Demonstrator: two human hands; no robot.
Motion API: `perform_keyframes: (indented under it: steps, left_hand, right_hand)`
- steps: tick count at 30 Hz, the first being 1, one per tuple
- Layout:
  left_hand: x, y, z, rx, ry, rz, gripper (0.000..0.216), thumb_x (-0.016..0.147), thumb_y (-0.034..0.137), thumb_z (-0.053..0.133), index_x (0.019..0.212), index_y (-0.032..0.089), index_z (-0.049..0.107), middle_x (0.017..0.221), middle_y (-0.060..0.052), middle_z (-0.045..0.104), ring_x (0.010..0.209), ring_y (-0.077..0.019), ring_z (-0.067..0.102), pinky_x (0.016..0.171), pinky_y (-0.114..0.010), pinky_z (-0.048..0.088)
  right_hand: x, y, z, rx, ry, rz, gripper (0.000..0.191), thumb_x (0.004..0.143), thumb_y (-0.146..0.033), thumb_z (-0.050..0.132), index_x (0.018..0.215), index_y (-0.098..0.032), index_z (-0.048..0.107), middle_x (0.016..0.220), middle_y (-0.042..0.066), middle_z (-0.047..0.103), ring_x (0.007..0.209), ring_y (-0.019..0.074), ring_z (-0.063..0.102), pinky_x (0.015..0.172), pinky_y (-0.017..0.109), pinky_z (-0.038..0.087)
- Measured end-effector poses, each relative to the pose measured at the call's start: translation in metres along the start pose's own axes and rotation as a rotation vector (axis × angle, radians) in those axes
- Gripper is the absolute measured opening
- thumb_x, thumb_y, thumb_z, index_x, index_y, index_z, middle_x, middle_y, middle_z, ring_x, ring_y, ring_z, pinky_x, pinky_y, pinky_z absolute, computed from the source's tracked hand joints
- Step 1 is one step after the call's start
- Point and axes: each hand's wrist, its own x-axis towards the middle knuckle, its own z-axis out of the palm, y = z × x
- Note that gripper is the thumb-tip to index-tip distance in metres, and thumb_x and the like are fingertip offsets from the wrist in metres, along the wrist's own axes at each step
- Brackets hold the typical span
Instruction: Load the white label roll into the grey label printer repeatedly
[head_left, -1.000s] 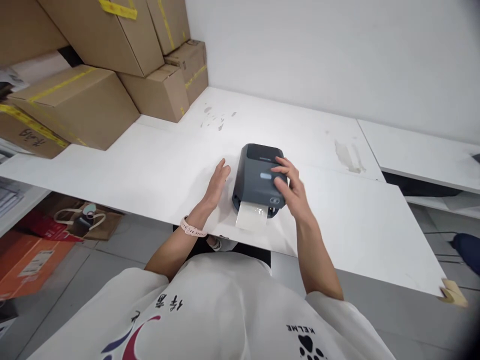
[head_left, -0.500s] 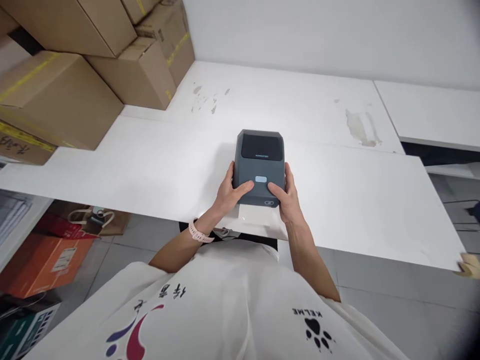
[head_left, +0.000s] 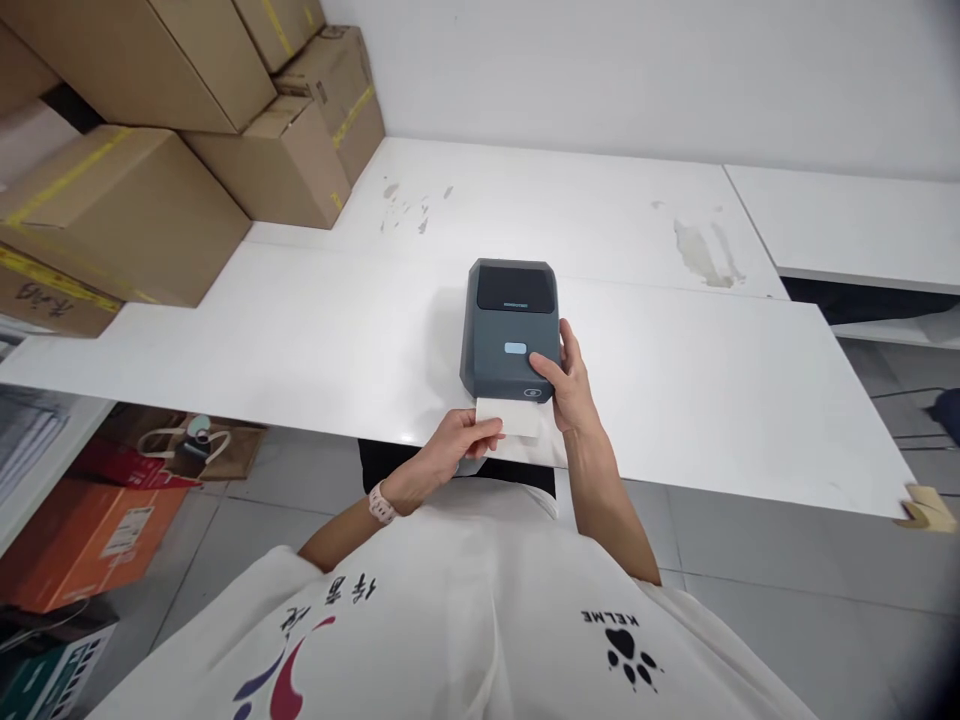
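Note:
A dark grey-blue label printer with a black window and a pale button stands near the front edge of the white table. From its front slot sticks out a white paper label. My left hand pinches the label's left end between thumb and fingers, just in front of the printer. On the printer's right side, my right hand grips the housing, its thumb on top near the button and its fingers along the side.
Cardboard boxes are stacked at the back left of the white table. A white wall rises behind. Below the left side are an orange box and a paper bag. A tan corner guard sits at the table's right corner.
My left hand has let go of the printer's left side, moved down to its front and taken hold of the label. The right hand stays on the printer.

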Motion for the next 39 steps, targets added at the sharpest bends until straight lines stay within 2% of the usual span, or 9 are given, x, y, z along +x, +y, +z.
perform_keyframes:
  steps: [7, 10, 13, 17, 20, 24, 26, 33, 39]
  left_hand:
    - [-0.007, 0.011, -0.019, 0.243, 0.041, 0.094, 0.043, 0.087, 0.053, 0.061, 0.063, 0.017, 0.065, 0.054, 0.002, 0.055, 0.05, -0.0094, 0.046, 0.052, -0.025, 0.037]
    - [-0.009, 0.012, -0.033, 0.338, 0.305, 0.253, 0.042, 0.091, 0.049, 0.057, 0.064, 0.018, 0.063, 0.059, 0.001, 0.058, 0.059, -0.0121, 0.054, 0.057, -0.026, 0.041]
    - [0.0, 0.017, -0.039, 0.375, 0.548, 0.432, 0.031, 0.093, 0.048, 0.056, 0.101, 0.021, 0.071, 0.1, -0.005, 0.074, 0.089, -0.0182, 0.067, 0.075, -0.03, 0.052]
    - [0.018, 0.014, -0.032, 0.334, 0.396, 0.56, 0.063, 0.098, 0.053, 0.051, 0.156, 0.033, 0.034, 0.168, -0.005, 0.033, 0.153, -0.0259, 0.034, 0.12, -0.043, 0.037]
    - [0.024, 0.003, -0.022, 0.232, 0.259, 0.542, 0.067, 0.101, 0.056, 0.043, 0.161, 0.041, 0.019, 0.174, 0.004, 0.015, 0.161, -0.0248, 0.014, 0.13, -0.045, 0.022]
    - [0.021, -0.008, -0.016, 0.222, 0.246, 0.538, 0.07, 0.101, 0.058, 0.04, 0.162, 0.044, 0.01, 0.174, 0.008, 0.002, 0.162, -0.0236, -0.002, 0.133, -0.045, 0.012]
    - [0.019, -0.006, -0.016, 0.226, 0.241, 0.555, 0.069, 0.101, 0.059, 0.038, 0.163, 0.043, 0.009, 0.174, 0.008, 0.0, 0.162, -0.0236, -0.003, 0.133, -0.045, 0.011]
    - [0.042, 0.054, -0.033, 0.344, 0.356, 0.752, 0.064, 0.099, 0.062, 0.041, 0.158, 0.037, 0.032, 0.17, 0.001, 0.029, 0.158, -0.0278, 0.023, 0.126, -0.042, 0.029]
    - [0.078, 0.084, -0.056, 0.561, 0.585, 0.532, 0.054, 0.095, 0.042, 0.055, 0.146, 0.026, 0.048, 0.143, -0.011, 0.058, 0.126, -0.0267, 0.058, 0.1, -0.039, 0.049]
  right_hand:
    - [0.004, -0.017, 0.007, -0.247, 0.005, -0.08, 0.107, 0.075, -0.05, 0.078, 0.162, -0.036, 0.017, 0.167, 0.005, 0.031, 0.152, 0.0265, 0.036, 0.125, 0.048, 0.035]
    - [0.012, -0.02, 0.01, -0.294, 0.046, -0.07, 0.107, 0.071, -0.047, 0.08, 0.16, -0.036, 0.022, 0.163, 0.007, 0.035, 0.149, 0.0288, 0.039, 0.122, 0.052, 0.039]
    - [0.02, -0.019, 0.012, -0.328, 0.081, -0.053, 0.108, 0.067, -0.041, 0.081, 0.159, -0.037, 0.023, 0.16, 0.007, 0.037, 0.145, 0.0303, 0.043, 0.12, 0.054, 0.042]
    - [0.013, -0.01, 0.006, -0.331, 0.024, -0.11, 0.104, 0.073, -0.048, 0.078, 0.16, -0.036, 0.021, 0.166, 0.003, 0.032, 0.152, 0.0275, 0.035, 0.124, 0.048, 0.037]
    - [-0.01, 0.002, -0.004, -0.335, -0.039, -0.162, 0.086, 0.089, -0.064, 0.059, 0.161, -0.037, 0.02, 0.172, -0.002, 0.02, 0.159, 0.0226, 0.02, 0.13, 0.047, 0.024]
    - [-0.036, 0.016, -0.014, -0.47, -0.003, -0.19, 0.079, 0.092, -0.072, 0.046, 0.161, -0.041, 0.022, 0.174, -0.007, 0.011, 0.162, 0.0222, -0.003, 0.132, 0.054, 0.004]
    - [-0.039, 0.017, -0.015, -0.458, -0.005, -0.213, 0.076, 0.094, -0.073, 0.042, 0.161, -0.041, 0.023, 0.174, -0.007, 0.011, 0.162, 0.0228, -0.001, 0.132, 0.054, 0.005]
    - [0.004, -0.033, 0.001, -0.436, 0.007, -0.542, 0.08, 0.094, -0.078, 0.032, 0.162, -0.041, 0.012, 0.173, -0.008, 0.011, 0.162, 0.025, 0.01, 0.132, 0.044, 0.019]
    - [0.093, -0.089, 0.024, -0.635, 0.154, -0.684, 0.079, 0.097, -0.075, 0.026, 0.161, -0.042, -0.007, 0.173, -0.007, 0.005, 0.162, 0.0279, 0.005, 0.131, 0.052, 0.012]
